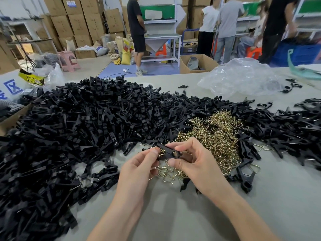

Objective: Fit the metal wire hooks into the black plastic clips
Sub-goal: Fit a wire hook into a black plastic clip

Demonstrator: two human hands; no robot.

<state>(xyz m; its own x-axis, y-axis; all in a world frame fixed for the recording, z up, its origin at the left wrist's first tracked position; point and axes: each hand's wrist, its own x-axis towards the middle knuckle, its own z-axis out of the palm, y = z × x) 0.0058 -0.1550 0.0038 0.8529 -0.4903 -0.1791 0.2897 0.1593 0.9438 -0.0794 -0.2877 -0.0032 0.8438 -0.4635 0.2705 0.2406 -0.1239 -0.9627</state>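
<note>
While left hand (pixel 139 167) and right hand (pixel 196 162) pinch one matte black clip (pixel 169 152), brassy bent wire hooks (pixel 218 134) heaped beneath

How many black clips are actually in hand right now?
1. A single black clip is held over the near edge of the wire hook pile; the left hand pinches its left end, the right hand grips its right. Another could hide behind the fingers.

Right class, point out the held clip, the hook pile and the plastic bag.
Held clip (pixel 171 153), head view, middle near its hole.
Hook pile (pixel 217 136), head view, heap centre.
Plastic bag (pixel 243 79), head view, crumpled middle.
</note>
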